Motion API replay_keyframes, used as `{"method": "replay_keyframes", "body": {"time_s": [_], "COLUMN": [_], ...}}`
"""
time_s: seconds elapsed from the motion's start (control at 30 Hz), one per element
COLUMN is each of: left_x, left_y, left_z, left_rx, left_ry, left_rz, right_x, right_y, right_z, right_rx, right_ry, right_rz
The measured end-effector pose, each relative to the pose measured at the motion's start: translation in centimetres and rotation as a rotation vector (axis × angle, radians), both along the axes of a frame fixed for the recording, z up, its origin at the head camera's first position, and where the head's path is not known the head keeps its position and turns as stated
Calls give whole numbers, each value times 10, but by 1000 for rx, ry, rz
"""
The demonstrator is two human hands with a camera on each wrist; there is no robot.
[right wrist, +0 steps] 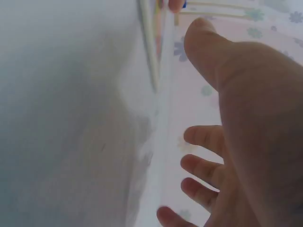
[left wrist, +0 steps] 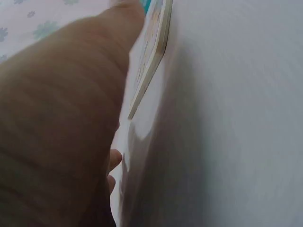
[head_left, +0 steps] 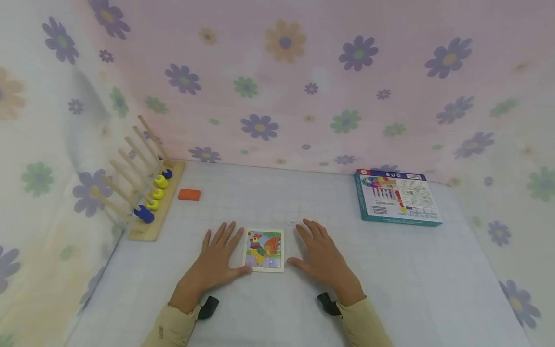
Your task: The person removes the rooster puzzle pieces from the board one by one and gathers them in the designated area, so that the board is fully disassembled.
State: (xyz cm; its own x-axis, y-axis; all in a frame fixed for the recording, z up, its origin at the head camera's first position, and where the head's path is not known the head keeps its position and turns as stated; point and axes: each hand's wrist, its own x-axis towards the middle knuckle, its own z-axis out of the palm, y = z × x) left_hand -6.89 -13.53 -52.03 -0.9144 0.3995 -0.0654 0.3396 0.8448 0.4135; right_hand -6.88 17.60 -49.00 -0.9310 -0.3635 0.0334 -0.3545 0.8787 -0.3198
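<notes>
A small square jigsaw puzzle point(head_left: 263, 250) with a rooster picture in a pale wooden frame lies flat on the white-covered table, between both hands. On its left is my left hand point(head_left: 218, 258), fingers spread and straight, the thumb tip right at the frame's lower left corner. My right hand point(head_left: 323, 258) is spread at the other side, its thumb pointing toward the frame with a small gap. Neither hand grips anything. In the left wrist view the thumb side of the hand covers part of the puzzle frame point(left wrist: 150, 66); the right wrist view shows the frame's edge point(right wrist: 150, 47).
At the left stands a wooden bead counting rack point(head_left: 162, 209) with upright pegs and blue and yellow beads. An orange block point(head_left: 189, 194) lies beside it. A flat toy box point(head_left: 399, 197) with a teal edge sits at the back right. Flower-patterned cloth point(head_left: 277, 86) hangs behind.
</notes>
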Motion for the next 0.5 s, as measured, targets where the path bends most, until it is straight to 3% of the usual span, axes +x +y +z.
{"method": "replay_keyframes", "body": {"time_s": [0.27, 0.5], "left_x": [-10, -13], "left_y": [12, 17], "left_z": [-5, -1], "left_rx": [-24, -6], "left_ry": [49, 36], "left_rz": [-107, -128], "right_x": [-17, -33], "right_y": [-39, -66], "right_z": [2, -6], "right_rx": [-199, -245], "right_ry": [-133, -134], "right_rz": [124, 193]}}
